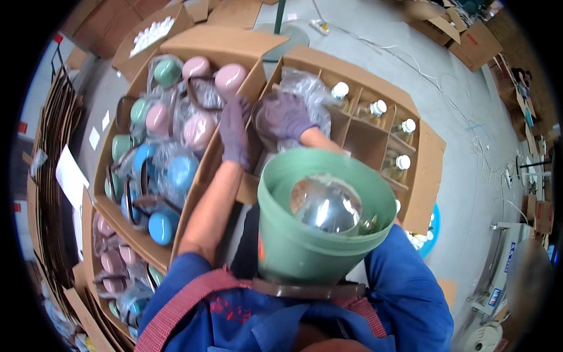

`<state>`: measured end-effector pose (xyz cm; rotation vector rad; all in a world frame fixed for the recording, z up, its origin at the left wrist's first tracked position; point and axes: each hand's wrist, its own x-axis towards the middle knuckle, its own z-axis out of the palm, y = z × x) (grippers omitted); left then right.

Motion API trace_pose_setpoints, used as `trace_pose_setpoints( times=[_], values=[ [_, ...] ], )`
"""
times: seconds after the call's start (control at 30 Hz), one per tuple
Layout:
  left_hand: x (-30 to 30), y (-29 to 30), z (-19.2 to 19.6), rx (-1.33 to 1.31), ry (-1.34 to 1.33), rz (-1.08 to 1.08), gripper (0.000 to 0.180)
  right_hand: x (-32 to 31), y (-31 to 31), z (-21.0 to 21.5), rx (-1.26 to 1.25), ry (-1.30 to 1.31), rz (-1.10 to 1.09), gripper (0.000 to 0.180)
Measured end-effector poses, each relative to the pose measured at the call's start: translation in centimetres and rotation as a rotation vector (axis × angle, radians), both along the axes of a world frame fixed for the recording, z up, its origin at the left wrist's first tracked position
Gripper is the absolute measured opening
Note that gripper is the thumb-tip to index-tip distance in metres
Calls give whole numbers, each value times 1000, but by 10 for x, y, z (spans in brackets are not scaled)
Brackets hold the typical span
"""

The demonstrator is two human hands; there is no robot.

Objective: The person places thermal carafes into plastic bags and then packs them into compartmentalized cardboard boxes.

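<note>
My right hand (287,115), in a purple-grey glove, reaches into the right-hand cardboard box (417,193). Its fingers curl over a rounded, greyish, see-through thing (264,124) whose kind is not clear, beside crumpled clear plastic wrapping (305,85). Seen edge-on, my gloved left hand (236,134) lies with stretched fingers along the wall between the two boxes, close to a pink rounded jug (230,81). Close to my chest, below the hands, hangs a green bucket-like container (319,252) with a shiny silver dome (328,208) inside, hiding part of my right forearm.
The left box (126,229) holds pink, green and blue jugs in plastic bags. White-capped clear bottles (378,108) stand in divided compartments at right. More bagged jugs (114,261) lie lower left. Beyond are a green pole (280,14), floor cables (404,58) and stacked flattened cardboard (53,141).
</note>
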<state>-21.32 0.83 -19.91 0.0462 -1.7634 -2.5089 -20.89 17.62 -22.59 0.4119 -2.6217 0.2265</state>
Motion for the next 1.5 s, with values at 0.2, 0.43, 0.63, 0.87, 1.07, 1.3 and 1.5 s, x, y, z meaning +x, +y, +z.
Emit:
trace_pose_setpoints(
  times=[0.2,0.43,0.63,0.87,1.07,1.3,1.5],
  values=[
    [2,29,23,-109,-73,-316,63,0,-11,26,-957,-336,-150,66],
    [-18,4,136,-1281,1349,-172,54,114,97,195,-579,-18,295,54],
    [86,28,271,-950,1808,-563,67,155,71,234,-259,305,184,59],
    [101,0,286,-782,1303,-616,79,176,40,251,-1745,-519,718,46],
    [126,-40,264,-532,782,-1101,63,209,27,208,-1461,-358,386,73],
    [145,-31,285,-691,1220,-971,67,216,24,198,-1444,-266,542,58],
    [169,-35,289,-853,1329,-688,72,252,10,207,-893,240,357,84]
  ],
)
